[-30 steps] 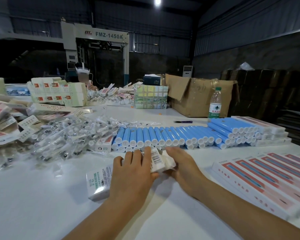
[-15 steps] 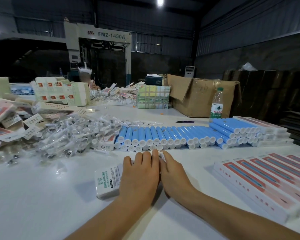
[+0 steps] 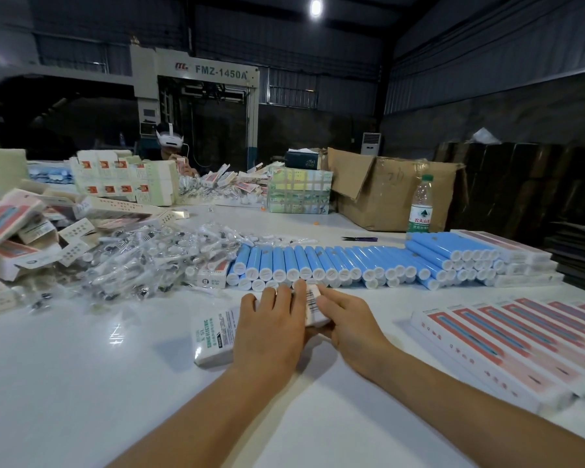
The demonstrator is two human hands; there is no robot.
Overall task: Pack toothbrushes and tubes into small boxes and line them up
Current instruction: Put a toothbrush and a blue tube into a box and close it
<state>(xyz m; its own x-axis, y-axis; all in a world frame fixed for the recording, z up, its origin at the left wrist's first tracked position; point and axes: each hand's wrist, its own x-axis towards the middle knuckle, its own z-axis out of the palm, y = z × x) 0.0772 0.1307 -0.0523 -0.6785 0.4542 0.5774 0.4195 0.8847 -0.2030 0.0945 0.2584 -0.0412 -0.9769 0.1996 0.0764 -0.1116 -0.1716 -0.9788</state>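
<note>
The left hand [image 3: 271, 327] is laid flat, fingers straight, on a small white box [image 3: 217, 336] on the tabletop [image 3: 81, 383], probably to steady it, while its barcoded end is pinched by the right hand [image 3: 348, 320], seemingly for closing. "SONIC ELECTRIC" is printed on it; blue tubes [image 3: 318, 261] are ranked behind.

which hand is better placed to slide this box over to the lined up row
Right hand: it is on the white box's end nearer the packed row; the left hand lies flat across its middle.
</note>
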